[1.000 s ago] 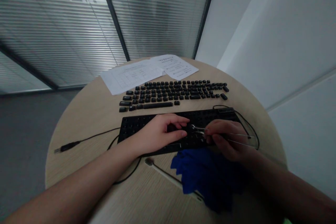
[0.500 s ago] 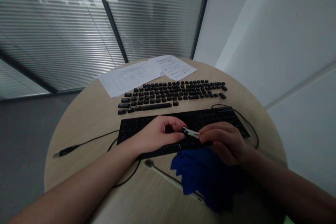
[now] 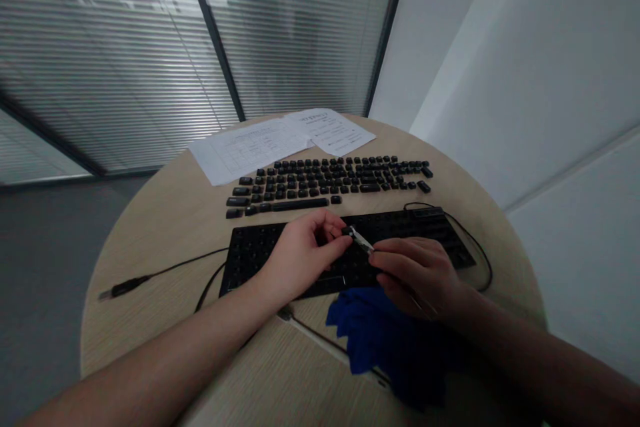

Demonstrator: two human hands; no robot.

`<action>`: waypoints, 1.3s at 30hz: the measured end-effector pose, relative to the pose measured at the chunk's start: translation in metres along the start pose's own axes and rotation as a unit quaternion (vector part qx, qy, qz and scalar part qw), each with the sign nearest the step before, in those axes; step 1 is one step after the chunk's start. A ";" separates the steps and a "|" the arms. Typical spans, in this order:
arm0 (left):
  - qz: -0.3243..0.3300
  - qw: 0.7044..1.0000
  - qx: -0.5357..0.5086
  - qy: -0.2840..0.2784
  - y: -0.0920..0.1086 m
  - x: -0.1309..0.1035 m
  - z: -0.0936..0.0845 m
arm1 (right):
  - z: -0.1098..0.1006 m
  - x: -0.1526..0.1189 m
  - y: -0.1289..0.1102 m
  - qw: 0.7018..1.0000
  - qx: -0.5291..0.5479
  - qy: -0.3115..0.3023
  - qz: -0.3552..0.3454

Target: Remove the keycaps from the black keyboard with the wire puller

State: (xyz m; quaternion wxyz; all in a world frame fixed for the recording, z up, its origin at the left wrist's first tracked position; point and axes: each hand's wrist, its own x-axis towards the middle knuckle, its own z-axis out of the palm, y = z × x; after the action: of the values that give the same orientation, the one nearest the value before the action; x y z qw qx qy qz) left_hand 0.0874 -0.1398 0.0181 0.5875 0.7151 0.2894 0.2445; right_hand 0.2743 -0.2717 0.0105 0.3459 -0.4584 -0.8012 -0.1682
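My left hand [image 3: 307, 247] is closed over the keyboard base, thumb and fingers pinching a small black keycap [image 3: 347, 231]. My right hand [image 3: 417, 273] is closed on a slim silver tool [image 3: 363, 241] that looks like tweezers; its far end meets the keycap. Thin pale lines show below the right palm, too blurred to identify. Beneath both hands lies the black keyboard base [image 3: 250, 250], its keys removed. A blue cloth [image 3: 370, 333] is bunched below my right hand. A toothbrush-like brush [image 3: 320, 341] lies partly under the cloth, its head near my left wrist.
Loose black keycaps [image 3: 310, 177] lie in rows beyond the keyboard base. Printed papers [image 3: 260, 147] rest at the far edge of the round wooden table [image 3: 145, 227]. The cable with its USB plug [image 3: 125, 287] runs left. Window blinds and a white wall stand beyond.
My left fingers have curled more and raised the keycap slightly. The right hand has shifted left, and the silver tool is tilted more steeply, with less of it showing.
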 end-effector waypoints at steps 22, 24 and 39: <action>-0.027 0.990 -0.132 -0.034 -0.002 0.004 0.001 | 0.008 -0.003 0.013 0.995 -0.006 -0.008 0.104; -0.021 0.991 -0.129 -0.039 -0.002 0.002 0.003 | 0.013 -0.004 0.011 0.994 -0.019 -0.012 0.102; 0.156 0.912 0.377 -0.036 0.007 -0.002 -0.016 | 0.017 0.004 0.045 0.962 -0.021 -0.092 0.255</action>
State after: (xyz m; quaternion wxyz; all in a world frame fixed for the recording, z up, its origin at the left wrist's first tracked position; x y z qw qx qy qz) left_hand 0.0756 -0.1305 0.0279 0.2386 0.9279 0.2232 0.1796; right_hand 0.3046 -0.2357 -0.0010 0.2919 -0.6685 -0.6823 -0.0484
